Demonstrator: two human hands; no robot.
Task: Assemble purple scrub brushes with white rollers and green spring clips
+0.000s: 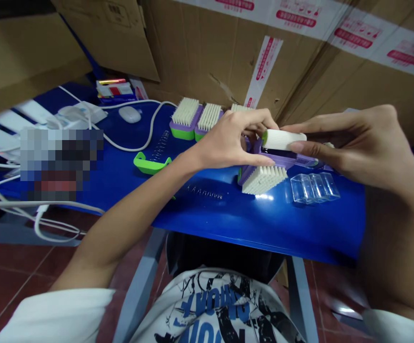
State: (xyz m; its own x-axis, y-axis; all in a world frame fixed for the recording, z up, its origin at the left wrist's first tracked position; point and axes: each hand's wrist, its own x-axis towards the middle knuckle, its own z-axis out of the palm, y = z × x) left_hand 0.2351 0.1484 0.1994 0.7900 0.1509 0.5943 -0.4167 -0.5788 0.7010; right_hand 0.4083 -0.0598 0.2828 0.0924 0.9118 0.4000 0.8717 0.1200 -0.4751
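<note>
A purple plastic brush body [301, 161] with cream bristles [264, 180] facing down is held just above the blue table. My left hand [230, 138] is closed on its left end, thumb along the near side. Between the thumb and fingers of my right hand [364, 143] is a white ridged piece [284, 140] with a green end, which sits over a dark opening in the purple body. Just below my right hand stands a clear plastic part [314, 187] with several compartments. Some of my left fingers are hidden behind the brush.
Purple-and-green brushes [185, 116] stand bristles up at the back. Left of my forearm lie a green curved handle [152, 164] and a coil spring [160, 145]; another spring [205, 193] is nearer. A white mouse [130, 114] and cables lie left; cardboard [200, 52] walls the back.
</note>
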